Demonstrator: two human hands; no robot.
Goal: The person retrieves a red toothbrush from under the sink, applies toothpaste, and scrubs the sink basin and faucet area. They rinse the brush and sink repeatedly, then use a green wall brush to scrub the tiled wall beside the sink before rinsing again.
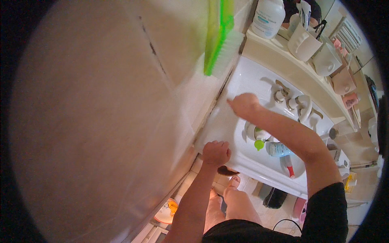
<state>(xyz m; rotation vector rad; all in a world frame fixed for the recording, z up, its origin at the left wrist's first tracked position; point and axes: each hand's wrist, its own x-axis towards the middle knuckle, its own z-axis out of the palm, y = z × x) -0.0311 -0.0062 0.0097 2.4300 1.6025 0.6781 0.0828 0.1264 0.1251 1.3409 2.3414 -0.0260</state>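
Note:
My right hand is over the left rim of a white washbasin, its fingers curled towards the tiled wall; whether it holds something small is not clear. Nearer my body, my left hand is curled into a fist at the basin's front left corner, and no object shows in it. Inside the bowl lie a bottle with a green top, a clear bottle with bluish contents and a red-and-white item. A green brush with white bristles appears at the top, in front of the wall.
Two lever taps and a curved spout are behind my right forearm. Along the shelf stand a white bottle, several mugs and a pink bottle, below a mirror. The tiled wall borders the basin at left.

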